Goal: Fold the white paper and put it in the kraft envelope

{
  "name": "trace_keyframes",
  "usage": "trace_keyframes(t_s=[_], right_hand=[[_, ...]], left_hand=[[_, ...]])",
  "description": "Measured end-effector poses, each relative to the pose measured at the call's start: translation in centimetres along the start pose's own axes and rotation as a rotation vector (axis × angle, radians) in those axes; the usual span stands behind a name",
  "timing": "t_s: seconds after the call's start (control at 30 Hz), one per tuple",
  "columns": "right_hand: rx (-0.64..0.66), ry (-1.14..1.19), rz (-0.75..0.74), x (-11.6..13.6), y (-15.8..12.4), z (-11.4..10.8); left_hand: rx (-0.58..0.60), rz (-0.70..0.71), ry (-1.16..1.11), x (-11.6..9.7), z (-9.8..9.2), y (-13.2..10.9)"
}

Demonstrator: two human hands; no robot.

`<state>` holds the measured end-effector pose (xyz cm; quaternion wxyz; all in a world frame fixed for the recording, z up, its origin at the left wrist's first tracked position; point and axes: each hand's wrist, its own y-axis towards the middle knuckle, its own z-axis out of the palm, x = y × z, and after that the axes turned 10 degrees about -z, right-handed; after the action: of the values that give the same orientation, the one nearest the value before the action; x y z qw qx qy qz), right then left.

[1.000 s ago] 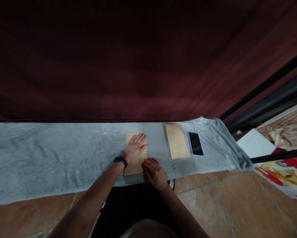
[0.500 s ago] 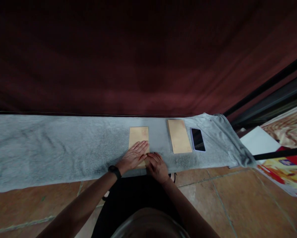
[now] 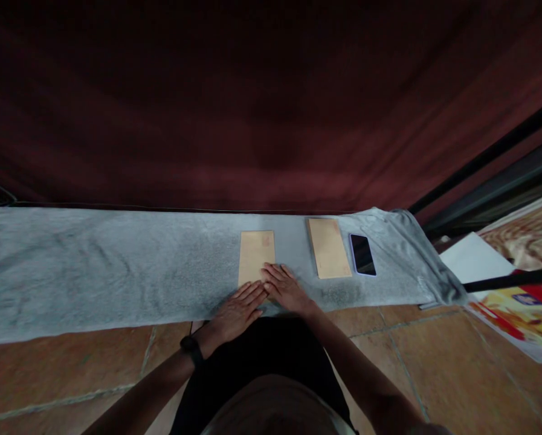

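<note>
A tan envelope (image 3: 256, 252) with a small faint red print lies on the grey cloth, its lower part under both hands. My left hand (image 3: 238, 310), with a black band at the wrist, rests flat over the envelope's bottom left. Across its lower right part lies my right hand (image 3: 286, 289), palm down with the fingers stretched out. The fingertips of the two hands meet or nearly meet. Neither hand grips anything. To the right sits a stack of similar tan envelopes (image 3: 329, 249).
A phone (image 3: 363, 255) with a pale purple edge lies right of the stack. The grey cloth (image 3: 116, 266) covers a long narrow surface before a dark red curtain (image 3: 252, 139). Black bars (image 3: 488, 151), a white sheet (image 3: 474, 257) and a colourful box (image 3: 522, 314) are at the right.
My left hand has slid down and left towards the envelope's lower edge. My right hand has moved up onto the envelope, its fingers now straighter and flatter.
</note>
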<state>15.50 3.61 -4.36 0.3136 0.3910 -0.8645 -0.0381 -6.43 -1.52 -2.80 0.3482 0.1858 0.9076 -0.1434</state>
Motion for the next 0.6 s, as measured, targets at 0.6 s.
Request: trace_keyframes(t_s=[0.6], right_hand=[[0.023,-0.143,0.027,-3.3,3.7,1.3]], left_hand=[[-0.099,0.033,-0.114,0.0,-0.1,0.0]])
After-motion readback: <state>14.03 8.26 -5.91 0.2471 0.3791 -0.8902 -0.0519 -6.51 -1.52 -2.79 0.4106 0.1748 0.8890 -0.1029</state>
